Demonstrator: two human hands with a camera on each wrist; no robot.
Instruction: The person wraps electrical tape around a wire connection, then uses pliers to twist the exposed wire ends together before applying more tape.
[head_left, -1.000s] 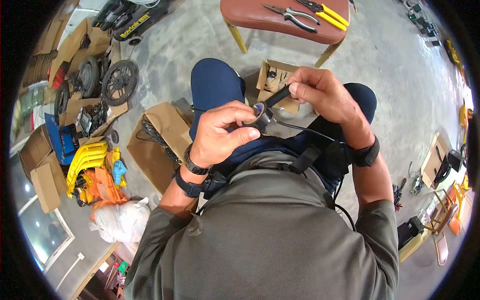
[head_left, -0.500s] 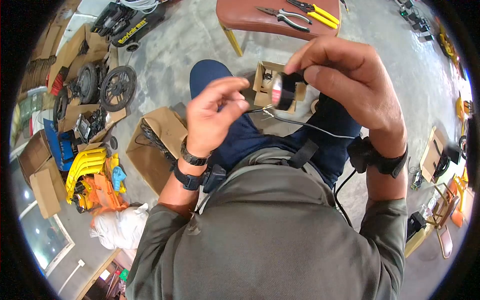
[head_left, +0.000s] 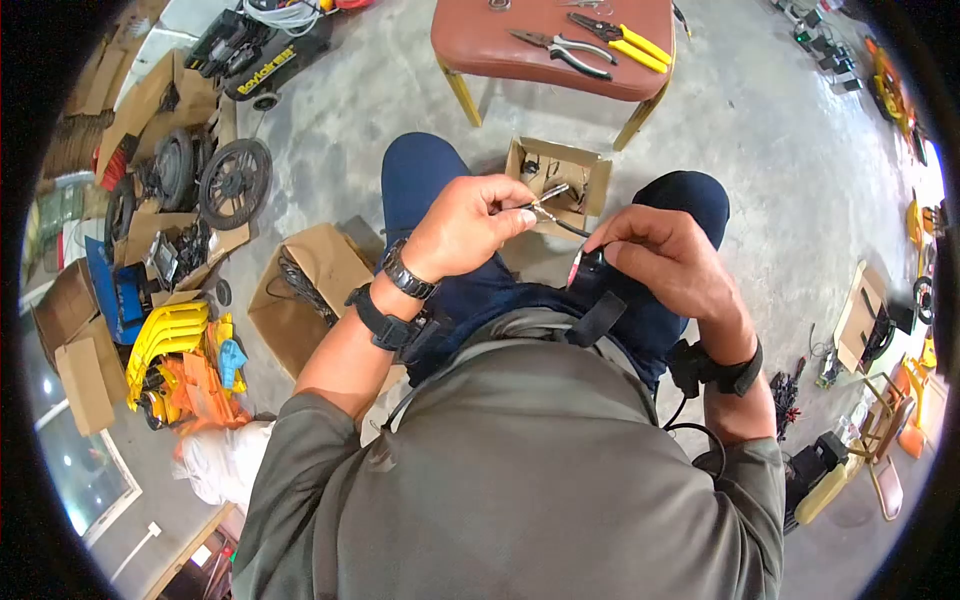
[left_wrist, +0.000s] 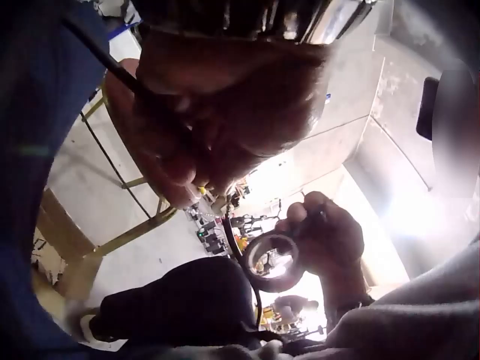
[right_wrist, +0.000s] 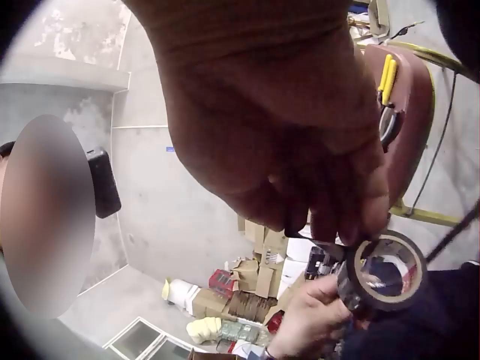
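Note:
My left hand (head_left: 518,212) pinches the bared end of a thin black wire (head_left: 560,222) above my lap. That wire runs across to my right hand (head_left: 600,252), which grips a roll of black electrical tape (head_left: 580,268) close to my right thigh. In the left wrist view the tape roll (left_wrist: 271,260) shows as a ring held by the right hand (left_wrist: 330,240), with the left fingers (left_wrist: 187,154) curled on the wire (left_wrist: 112,67). The right wrist view shows the tape roll (right_wrist: 381,274) under the right fingers (right_wrist: 337,202), with the left hand (right_wrist: 307,315) beside it.
A red padded stool (head_left: 520,62) stands ahead, carrying pliers (head_left: 560,50) and yellow-handled cutters (head_left: 625,40). A small open cardboard box (head_left: 590,170) sits between my knees. A larger box (head_left: 310,250) of cables, wheels (head_left: 235,180) and yellow plastic parts (head_left: 180,325) lie on the left.
My right hand has dropped from its raised position to my lap with the tape roll. My left hand has moved forward and now pinches the wire end.

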